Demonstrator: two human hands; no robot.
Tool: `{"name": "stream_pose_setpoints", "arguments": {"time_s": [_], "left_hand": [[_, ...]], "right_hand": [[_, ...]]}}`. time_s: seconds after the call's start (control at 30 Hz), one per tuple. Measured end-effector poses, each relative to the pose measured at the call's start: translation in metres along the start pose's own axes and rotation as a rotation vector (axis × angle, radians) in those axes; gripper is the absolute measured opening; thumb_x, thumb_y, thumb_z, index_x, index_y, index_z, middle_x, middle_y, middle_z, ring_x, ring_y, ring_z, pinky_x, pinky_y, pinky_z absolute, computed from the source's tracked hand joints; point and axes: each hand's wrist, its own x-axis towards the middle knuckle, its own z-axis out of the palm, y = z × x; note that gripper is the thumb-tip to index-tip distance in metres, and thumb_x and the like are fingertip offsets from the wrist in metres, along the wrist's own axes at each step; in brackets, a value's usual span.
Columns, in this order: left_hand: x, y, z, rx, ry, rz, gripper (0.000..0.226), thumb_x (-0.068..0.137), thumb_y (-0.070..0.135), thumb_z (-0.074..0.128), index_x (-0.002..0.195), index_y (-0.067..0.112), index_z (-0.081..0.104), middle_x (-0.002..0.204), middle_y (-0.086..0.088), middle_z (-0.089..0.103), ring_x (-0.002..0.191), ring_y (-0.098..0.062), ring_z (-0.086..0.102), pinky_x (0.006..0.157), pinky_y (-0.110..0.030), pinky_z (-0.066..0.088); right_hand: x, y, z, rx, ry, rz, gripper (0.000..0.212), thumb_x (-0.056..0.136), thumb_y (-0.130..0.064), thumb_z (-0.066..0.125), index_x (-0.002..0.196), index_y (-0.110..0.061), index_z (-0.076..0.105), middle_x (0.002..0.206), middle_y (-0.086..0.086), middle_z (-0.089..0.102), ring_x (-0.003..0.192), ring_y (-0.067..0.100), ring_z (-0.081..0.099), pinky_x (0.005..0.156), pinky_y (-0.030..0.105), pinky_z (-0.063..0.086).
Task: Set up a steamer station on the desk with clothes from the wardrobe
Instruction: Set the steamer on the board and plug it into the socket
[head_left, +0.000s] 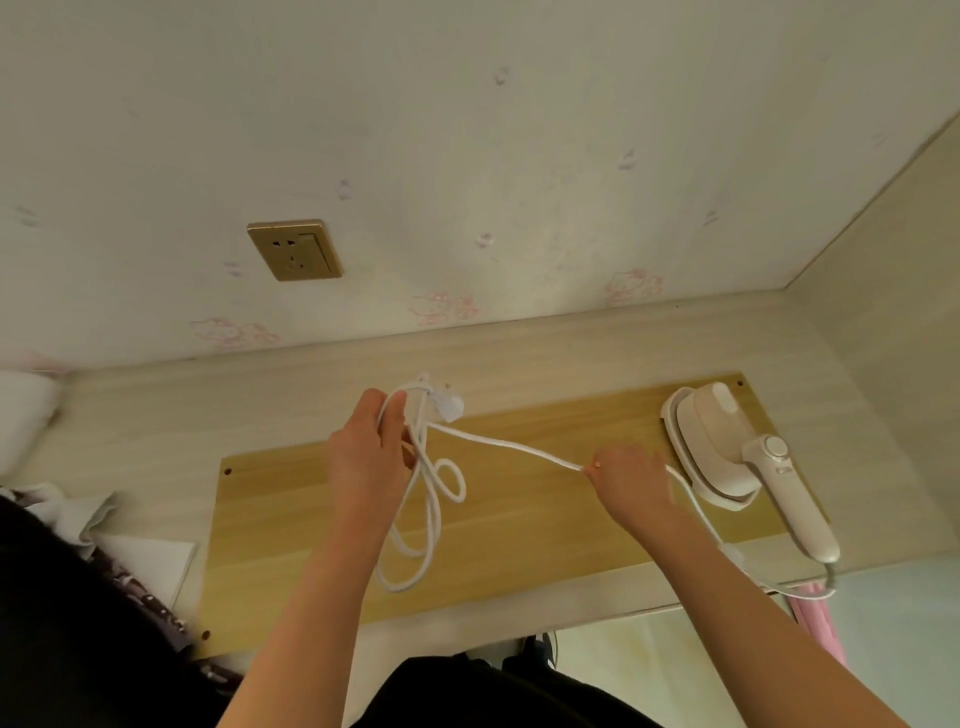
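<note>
My left hand (369, 457) grips the cord (511, 447) in coils, plug (448, 406) uppermost, below-right of the wall socket (293, 249) and nearer it; my right hand (631, 478) pinches the same cord beside the steamer (717, 447) on the desk (156, 431).

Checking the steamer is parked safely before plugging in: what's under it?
The steamer lies on the wooden board, which rests on the pale desk. The patch of board directly beneath its base is covered, so whether anything sits between them cannot be seen.

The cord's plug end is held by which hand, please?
The left hand, gripping the cord beside the plug; the right hand pinches it nearer the steamer.
</note>
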Motion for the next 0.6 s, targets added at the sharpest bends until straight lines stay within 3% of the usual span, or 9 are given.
{"name": "stream_pose_setpoints", "arguments": {"time_s": [0.1,0.2,0.3,0.4,0.5,0.6], "left_hand": [[-0.003,0.015,0.003,-0.2,-0.026,-0.045,0.034,0.101,0.026,0.044,0.078,0.002,0.05,0.063,-0.012,0.06,0.052,-0.027,0.062,0.048,-0.029,0.05],[-0.005,0.021,0.01,-0.305,-0.058,-0.074,0.033,0.101,0.022,0.045,0.081,-0.004,0.05,0.063,-0.014,0.057,0.05,-0.025,0.06,0.048,-0.025,0.049],[-0.006,0.024,0.014,-0.37,-0.106,-0.097,0.031,0.1,0.019,0.046,0.083,-0.006,0.052,0.064,-0.017,0.058,0.049,-0.024,0.059,0.048,-0.028,0.051],[-0.008,0.026,0.015,-0.398,-0.152,-0.115,0.027,0.099,0.016,0.05,0.085,-0.006,0.055,0.065,-0.013,0.06,0.049,-0.018,0.06,0.05,-0.027,0.052],[-0.01,0.024,0.015,-0.412,-0.23,-0.125,0.019,0.097,0.013,0.054,0.088,-0.003,0.058,0.068,-0.015,0.065,0.053,-0.022,0.064,0.052,-0.025,0.052],[-0.014,0.021,0.016,-0.362,-0.361,-0.125,0.016,0.097,0.015,0.055,0.091,0.001,0.061,0.072,-0.015,0.07,0.059,-0.028,0.067,0.056,-0.03,0.054]], "right_hand": [[-0.003,-0.026,-0.014,0.101,-0.062,-0.14,0.023,0.094,-0.019,0.045,0.104,-0.015,0.065,0.103,0.006,0.067,0.097,0.026,0.059,0.087,0.038,0.048],[-0.015,-0.055,-0.031,0.501,-0.175,-0.325,0.029,0.096,-0.028,0.044,0.112,-0.016,0.065,0.113,0.004,0.067,0.104,0.023,0.06,0.088,0.037,0.049],[-0.023,-0.077,-0.05,0.851,-0.211,-0.407,0.029,0.096,-0.032,0.046,0.119,-0.027,0.062,0.115,-0.008,0.066,0.104,0.008,0.06,0.089,0.027,0.048],[-0.026,-0.089,-0.067,1.279,-0.313,-0.3,0.031,0.095,-0.022,0.047,0.121,-0.024,0.062,0.105,-0.007,0.072,0.1,0.005,0.065,0.095,0.03,0.048],[-0.023,-0.093,-0.073,1.595,-0.431,-0.148,0.027,0.098,-0.025,0.048,0.116,-0.015,0.064,0.105,0.003,0.073,0.102,0.015,0.067,0.098,0.04,0.049],[-0.019,-0.095,-0.081,1.941,-0.487,0.005,0.03,0.098,-0.027,0.05,0.107,-0.003,0.064,0.104,0.012,0.07,0.095,0.025,0.067,0.086,0.04,0.055]]}}
